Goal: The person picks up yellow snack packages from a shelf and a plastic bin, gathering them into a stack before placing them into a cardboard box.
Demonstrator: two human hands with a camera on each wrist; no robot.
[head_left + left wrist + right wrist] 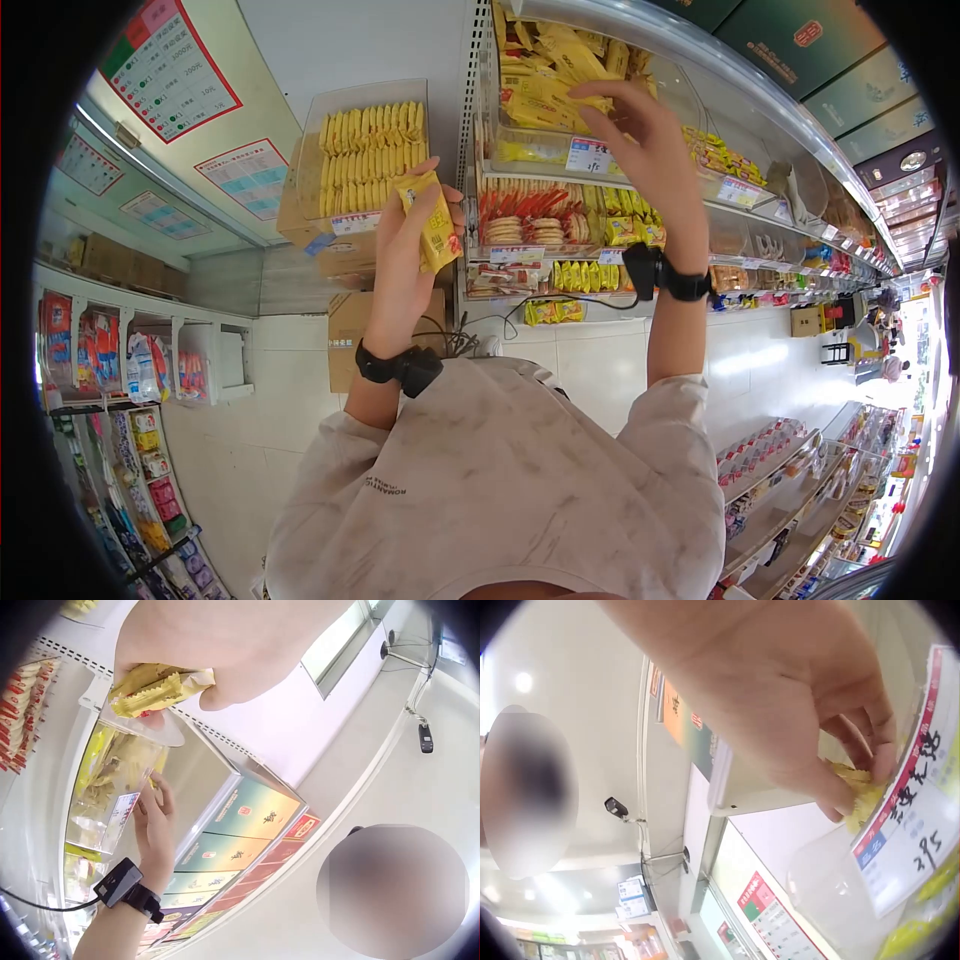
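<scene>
My left hand point(404, 235) grips a yellow wrapped snack packet point(440, 232) with a red print near its lower end. The packet's crimped end point(154, 697) pokes out beside the thumb in the left wrist view. To the right, my other hand point(650, 135) reaches over a clear bin point(510, 140) of loose yellow packets point(560, 55) on the top shelf. Its thumb and fingertips pinch a crinkled yellow packet point(859, 795) just behind the price label point(911, 802); the packet's far part is hidden.
A clear box point(312, 170) of stacked yellow packets stands left, on cardboard. Lower shelves hold red-and-white packs point(530, 220) and more yellow packs point(580, 275). A black cable point(570, 300) hangs from the right wrist. Large boxes point(810, 40) sit above the glass shelf front.
</scene>
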